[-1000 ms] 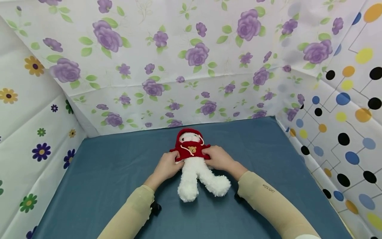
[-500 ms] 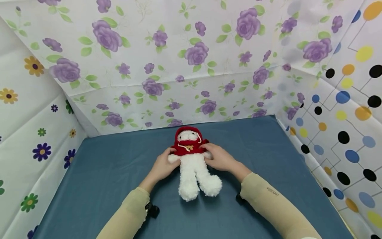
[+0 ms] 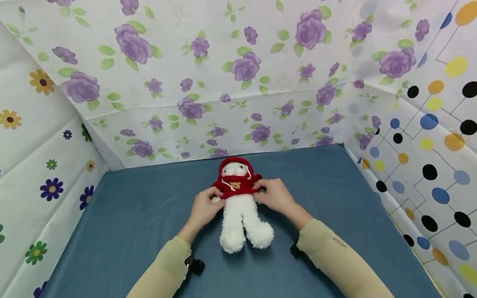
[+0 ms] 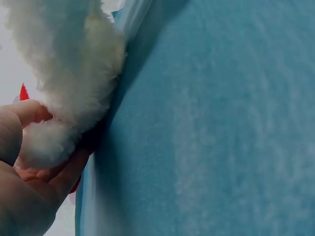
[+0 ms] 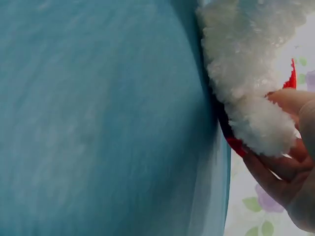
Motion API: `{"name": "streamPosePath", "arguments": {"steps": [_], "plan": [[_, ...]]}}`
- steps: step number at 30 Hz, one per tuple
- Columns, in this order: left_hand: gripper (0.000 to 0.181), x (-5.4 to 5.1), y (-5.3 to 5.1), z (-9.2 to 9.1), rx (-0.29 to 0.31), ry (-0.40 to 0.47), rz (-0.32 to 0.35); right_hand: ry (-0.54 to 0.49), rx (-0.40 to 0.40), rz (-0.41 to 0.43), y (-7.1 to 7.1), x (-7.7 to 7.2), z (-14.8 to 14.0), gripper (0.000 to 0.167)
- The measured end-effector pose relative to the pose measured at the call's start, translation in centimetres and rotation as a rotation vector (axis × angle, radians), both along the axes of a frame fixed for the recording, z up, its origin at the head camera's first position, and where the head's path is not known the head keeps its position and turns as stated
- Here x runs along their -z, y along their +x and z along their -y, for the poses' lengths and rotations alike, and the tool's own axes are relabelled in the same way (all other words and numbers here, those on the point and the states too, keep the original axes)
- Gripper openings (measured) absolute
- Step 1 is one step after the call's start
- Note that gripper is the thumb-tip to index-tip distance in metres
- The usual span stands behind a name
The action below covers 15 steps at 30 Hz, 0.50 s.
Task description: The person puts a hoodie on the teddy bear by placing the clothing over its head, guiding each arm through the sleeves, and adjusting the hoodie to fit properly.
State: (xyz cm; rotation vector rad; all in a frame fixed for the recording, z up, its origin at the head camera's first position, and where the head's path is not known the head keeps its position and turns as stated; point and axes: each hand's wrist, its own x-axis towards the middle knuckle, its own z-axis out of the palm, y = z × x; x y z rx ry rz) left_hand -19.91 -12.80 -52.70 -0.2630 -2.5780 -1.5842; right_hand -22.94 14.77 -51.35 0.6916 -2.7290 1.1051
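Observation:
A fluffy white plush toy (image 3: 242, 211) lies on its back in the middle of the head view, legs toward me. It wears a small red hoodie (image 3: 246, 187) with white cords and a bear patch; the hood is round its head. My left hand (image 3: 203, 209) pinches the hoodie's hem at the toy's left-side edge in view. On the other side my right hand (image 3: 276, 196) pinches the hem likewise. Both wrist views show a stubby white arm (image 4: 47, 145) or its twin (image 5: 266, 125) between thumb and fingers, with bits of red cloth beside them.
Blue cloth (image 3: 141, 223) covers the table under the toy. Behind stands a white flowered sheet (image 3: 223, 82), with patterned sheets on the left (image 3: 33, 165) and right (image 3: 428, 165). A black wrist camera (image 3: 195, 265) sits under the left forearm.
Half a second ago the hem sat higher and the toy's arms showed; now it lies lower, with my hands closer in on it. The toy's legs have swung left since the first frame.

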Motion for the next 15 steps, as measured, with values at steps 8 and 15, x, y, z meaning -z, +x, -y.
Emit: {"name": "streamPosePath", "arguments": {"steps": [8,15], "plan": [[0.039,-0.6,-0.3,-1.5,-0.147,-0.133,-0.144,0.082,0.108,-0.181,0.1,0.2,1.4,0.031],[0.034,-0.8,-0.3,-1.4,-0.147,-0.181,-0.078,0.132,-0.038,-0.051,0.1,-0.4,0.6,0.025]]}}
